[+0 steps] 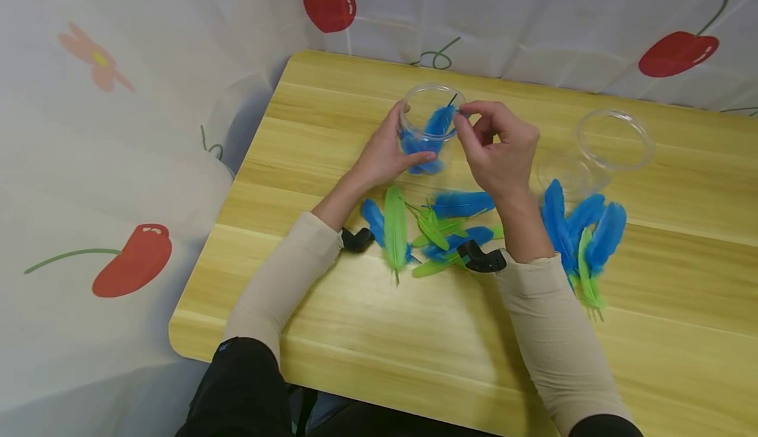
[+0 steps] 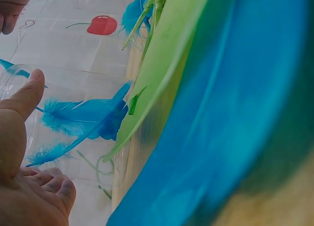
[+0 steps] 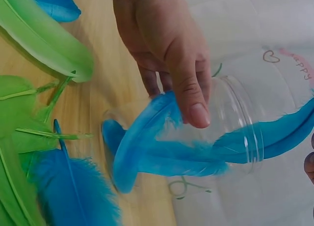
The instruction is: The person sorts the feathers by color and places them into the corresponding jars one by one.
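My left hand [image 1: 387, 144] grips a clear plastic jar [image 3: 235, 96] round its side, thumb in front and fingers behind. Several blue feathers [image 2: 83, 117] lie inside the jar against its wall and base. At the mouth, my right hand [image 1: 500, 144] pinches a blue feather [image 3: 287, 132] between thumb and forefinger. That feather reaches through the rim into the jar. Below the hands, loose green feathers [image 1: 395, 226] and blue feathers [image 1: 462, 203] lie scattered on the wooden table [image 1: 385, 345].
A second clear jar [image 1: 616, 139] stands on the table to the right. Just in front of it lies a cluster of blue feathers [image 1: 606, 236] and green feathers [image 1: 586, 269]. A white printed curtain [image 1: 503, 16] hangs along the table's back and left sides.
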Demonstrator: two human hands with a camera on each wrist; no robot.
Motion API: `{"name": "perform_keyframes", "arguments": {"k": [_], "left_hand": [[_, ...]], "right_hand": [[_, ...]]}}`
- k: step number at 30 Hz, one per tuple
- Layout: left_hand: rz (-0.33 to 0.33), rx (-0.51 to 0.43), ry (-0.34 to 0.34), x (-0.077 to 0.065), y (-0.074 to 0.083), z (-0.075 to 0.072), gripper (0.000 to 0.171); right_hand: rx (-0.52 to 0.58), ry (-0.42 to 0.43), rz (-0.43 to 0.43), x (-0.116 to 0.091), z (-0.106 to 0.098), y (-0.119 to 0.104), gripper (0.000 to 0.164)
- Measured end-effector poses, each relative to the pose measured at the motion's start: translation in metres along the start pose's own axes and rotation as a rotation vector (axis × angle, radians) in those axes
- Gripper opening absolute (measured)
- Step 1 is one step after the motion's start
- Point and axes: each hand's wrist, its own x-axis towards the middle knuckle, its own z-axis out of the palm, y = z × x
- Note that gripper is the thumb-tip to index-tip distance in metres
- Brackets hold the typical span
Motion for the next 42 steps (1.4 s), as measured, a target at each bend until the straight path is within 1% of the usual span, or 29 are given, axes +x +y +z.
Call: {"name": "perform_keyframes", "arguments": {"k": [8, 21, 30, 35, 42], "left_hand": [[0.002, 0.01, -0.012, 0.002, 0.0, 0.001, 0.106], [-0.001, 0.016, -0.019, 0.002, 0.002, 0.002, 0.107], [0.007, 0.008, -0.009, 0.002, 0.002, 0.001, 0.107], [-0.002, 0.008, -0.005, 0.001, 0.003, 0.0, 0.107], [-0.009, 0.023, -0.003, 0.0, 0.002, -0.001, 0.109]], "right_hand": [[-0.007, -0.007, 0.041, -0.004, -0.001, 0.003, 0.01], [-0.013, -0.018, 0.05, -0.005, -0.004, 0.003, 0.013], [-0.023, -0.021, 0.047, -0.006, -0.008, 0.002, 0.013], [-0.023, -0.037, 0.042, -0.007, -0.011, 0.0, 0.012], [-0.055, -0.077, 0.065, -0.011, -0.015, -0.001, 0.011]]}}
